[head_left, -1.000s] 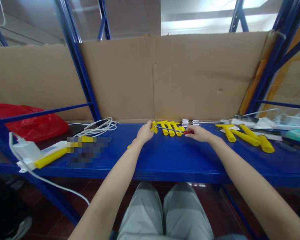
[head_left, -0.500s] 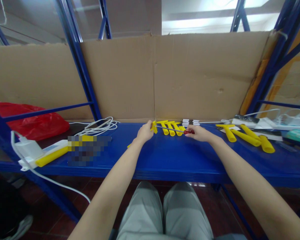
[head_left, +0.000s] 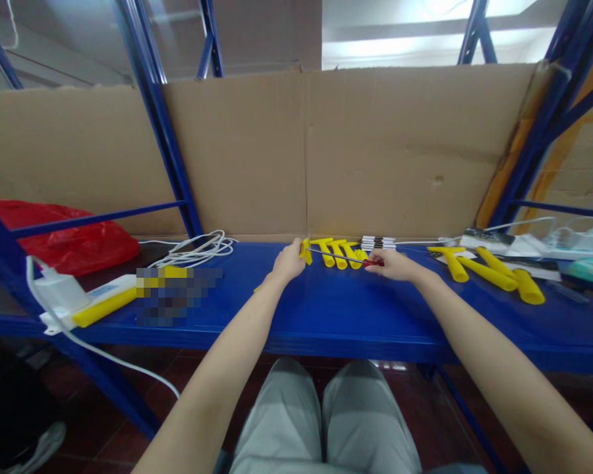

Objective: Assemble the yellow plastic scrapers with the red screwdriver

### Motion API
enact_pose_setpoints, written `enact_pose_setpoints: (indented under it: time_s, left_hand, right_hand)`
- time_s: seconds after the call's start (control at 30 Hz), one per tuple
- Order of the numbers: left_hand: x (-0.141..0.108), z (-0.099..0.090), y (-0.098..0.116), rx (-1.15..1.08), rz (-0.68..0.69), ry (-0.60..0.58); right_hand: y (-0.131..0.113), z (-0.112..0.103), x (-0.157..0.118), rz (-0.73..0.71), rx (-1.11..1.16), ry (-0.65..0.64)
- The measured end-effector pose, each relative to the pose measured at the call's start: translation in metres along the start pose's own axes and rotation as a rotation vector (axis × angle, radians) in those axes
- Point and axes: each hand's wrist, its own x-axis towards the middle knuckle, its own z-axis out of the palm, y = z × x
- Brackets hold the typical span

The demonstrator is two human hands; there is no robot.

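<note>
My left hand (head_left: 289,261) is closed around a yellow plastic piece (head_left: 305,251), of which only the end by my fingers shows clearly. My right hand (head_left: 391,264) grips the red handle of a screwdriver (head_left: 348,257). Its long metal shaft points left, and the tip meets the face of the yellow piece; the exact contact is too small to make out. Behind the shaft, several yellow T-shaped handles (head_left: 340,255) lie in a row on the blue table (head_left: 346,309). A stack of black-and-white striped pieces (head_left: 378,242) sits just beyond my right hand.
More yellow handles (head_left: 489,271) lie at the right, near papers and a white power strip. On the left are a coiled white cable (head_left: 205,247), a power strip with a plug (head_left: 62,293) and a red plastic bag (head_left: 74,237). A cardboard panel (head_left: 375,151) stands along the back.
The view shifts very slightly. Both hands keep the same pose, with the screwdriver still against the yellow piece.
</note>
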Motion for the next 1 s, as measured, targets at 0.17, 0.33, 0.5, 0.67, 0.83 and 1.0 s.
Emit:
enact_pose_setpoints:
  time_s: [0.17,0.33,0.5,0.67,0.83,1.0]
  left_hand:
    - [0.0005,0.0001,0.0009,-0.028,-0.051,-0.001]
    - [0.0028,0.0026,-0.0007,-0.083,-0.088,0.004]
    - [0.0047,0.0044,-0.003,-0.112,-0.116,0.02]
    - [0.005,0.0046,-0.0033,-0.114,-0.113,0.027]
    - [0.005,0.0044,-0.0032,-0.108,-0.11,0.029]
    - [0.0049,0.0041,-0.0031,-0.101,-0.127,0.023]
  right_hand:
    - [-0.0026,0.0021,0.0002,-0.006,-0.007,-0.005]
    - [-0.0048,0.0021,-0.0001,0.005,-0.005,-0.01]
    - [-0.0041,0.0032,0.0015,0.003,-0.006,-0.002]
    - [-0.0029,0.0029,0.0017,0.0,-0.023,-0.003]
    - [-0.0034,0.0027,0.0016,-0.008,-0.015,0.005]
    - [-0.002,0.0036,0.0018,-0.026,-0.008,0.017]
